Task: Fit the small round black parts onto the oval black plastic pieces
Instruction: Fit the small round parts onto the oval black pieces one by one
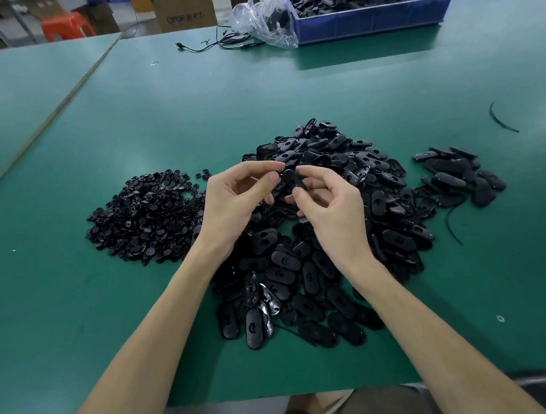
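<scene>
Black, smooth oval plastic piece (291,180) pinched by left hand (233,203) and right hand (332,209).

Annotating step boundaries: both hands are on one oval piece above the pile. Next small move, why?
Probably squeeze with the left hand: its thumb and forefinger pinch the upper end of the oval piece while the right hand holds the lower end. Whether a round part sits there is hidden.
</scene>
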The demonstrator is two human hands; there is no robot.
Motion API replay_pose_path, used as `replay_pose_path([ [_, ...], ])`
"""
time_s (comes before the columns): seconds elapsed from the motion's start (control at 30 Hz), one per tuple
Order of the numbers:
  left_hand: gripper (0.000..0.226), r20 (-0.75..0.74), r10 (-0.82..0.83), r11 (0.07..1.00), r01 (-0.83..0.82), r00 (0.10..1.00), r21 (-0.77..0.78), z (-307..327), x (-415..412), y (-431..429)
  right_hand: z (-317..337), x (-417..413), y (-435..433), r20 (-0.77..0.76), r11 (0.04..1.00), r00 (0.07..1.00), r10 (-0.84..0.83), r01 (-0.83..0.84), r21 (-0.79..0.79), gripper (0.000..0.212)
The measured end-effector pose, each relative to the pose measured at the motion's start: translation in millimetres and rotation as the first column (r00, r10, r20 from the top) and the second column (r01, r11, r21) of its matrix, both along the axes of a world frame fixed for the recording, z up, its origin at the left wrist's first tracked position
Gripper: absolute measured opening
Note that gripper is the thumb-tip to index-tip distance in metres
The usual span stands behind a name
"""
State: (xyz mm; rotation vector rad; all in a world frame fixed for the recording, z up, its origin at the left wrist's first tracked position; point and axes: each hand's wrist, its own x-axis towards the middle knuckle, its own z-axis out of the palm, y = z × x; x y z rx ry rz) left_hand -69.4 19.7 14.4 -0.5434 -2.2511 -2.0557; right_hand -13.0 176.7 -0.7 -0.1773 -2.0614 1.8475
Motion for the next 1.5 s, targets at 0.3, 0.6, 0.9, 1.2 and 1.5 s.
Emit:
replay_pose_path([
  [0.3,0.007,-0.018,0.013,0.998,-0.014,1.000,-0.054,-3.8,-1.1,3.5,0.7,1.1,0.1,-0.012,1.000,1.000,-0.005,0.005,0.014,0.024],
  [0.6,0.006,0.052,0.065,0.997,-0.062,0.997,-0.048,-7.2,-1.8,3.1,0.5,1.2,0.7,-0.031,1.000,0.999,0.031,-0.031,-0.005,0.020],
  [0.9,0.007,0.078,0.066,0.996,-0.061,0.995,-0.058,-7.3,0.2,6.5,3.0,2.4,0.2,-0.042,0.996,0.997,0.057,-0.060,-0.060,0.020],
  [1.2,0.005,0.059,0.060,0.995,-0.055,0.996,-0.088,-7.2,0.1,6.4,2.2,1.0,1.6,-0.056,0.991,0.995,0.087,-0.093,-0.096,0.020],
  [1.5,0.007,0.048,0.064,0.992,-0.058,0.997,-0.116,-3.9,3.1,8.0,1.0,1.6,2.7,-0.059,0.988,0.992,0.111,-0.117,-0.104,0.020],
])
